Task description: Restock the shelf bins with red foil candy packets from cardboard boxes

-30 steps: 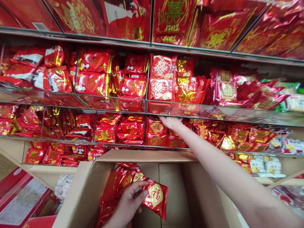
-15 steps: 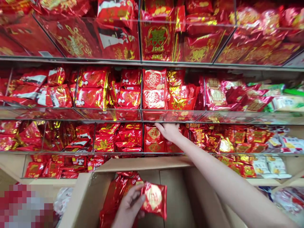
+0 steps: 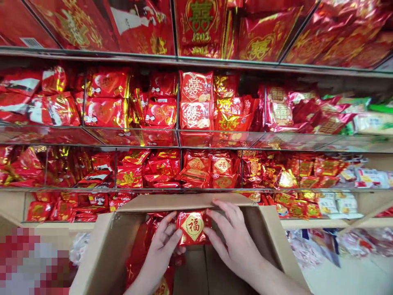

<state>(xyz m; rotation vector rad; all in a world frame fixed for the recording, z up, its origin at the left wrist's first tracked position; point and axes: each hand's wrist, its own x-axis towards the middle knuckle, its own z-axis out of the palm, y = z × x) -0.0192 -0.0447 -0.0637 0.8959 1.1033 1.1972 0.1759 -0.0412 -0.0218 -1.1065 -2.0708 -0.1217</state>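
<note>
Over the open cardboard box [image 3: 267, 229], a red snack packet [image 3: 194, 226] with a gold diamond and a Chinese character faces me. My left hand [image 3: 161, 241] pinches its left edge between thumb and fingers. At the packet's right edge, my right hand [image 3: 231, 233] has its thumb and a finger on the wrapper, with other fingers raised. More red packets [image 3: 135, 260] lie along the left side inside the box. Just beyond the box, similar packets [image 3: 196, 164] with gold diamonds stand stacked in a shelf compartment.
Shelves rise ahead, with clear dividers and a front ledge [image 3: 138, 137] before red and gold packets. White packets [image 3: 337, 203] sit low at the right. Plastic-wrapped goods [image 3: 359, 243] lie under the bottom shelf, and the box's back flap [image 3: 184, 200] reaches the shelf front.
My right hand has come down from the shelf compartment to the packet's right edge. My left hand has raised the packet and turned it upright. The view has tilted down slightly.
</note>
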